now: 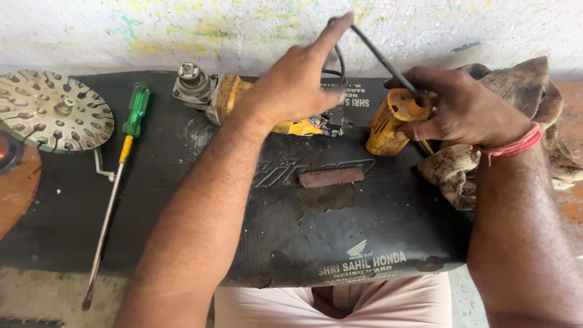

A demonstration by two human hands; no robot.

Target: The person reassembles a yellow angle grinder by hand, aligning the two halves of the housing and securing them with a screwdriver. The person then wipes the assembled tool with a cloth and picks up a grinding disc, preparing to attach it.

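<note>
Right now my hands are apart, each busy with its own piece of a dismantled yellow angle grinder. My left hand [297, 79] lies over the grinder body [234, 97], with the forefinger lifted and crooked against the black cord [340, 67] that loops up beyond my knuckles; whether the other fingers truly close on the body I cannot tell, since the back of the hand hides them. The grinder's metal gear head [191, 85] sticks out just past that wrist, on the outer side. My right hand [464, 109] is closed around the yellow rear handle piece [392, 121], thumb and fingers pinching near its top where the cord enters. The two yellow parts sit near each other between my hands, not touching. Everything rests on a black seat cushion [303, 237] lying across my lap. Beyond my right hand lies a grimy rag [528, 91]. Well out past my left arm lie a green-handled screwdriver [118, 176] and, further still, a round slotted metal disc [51, 109].
</note>
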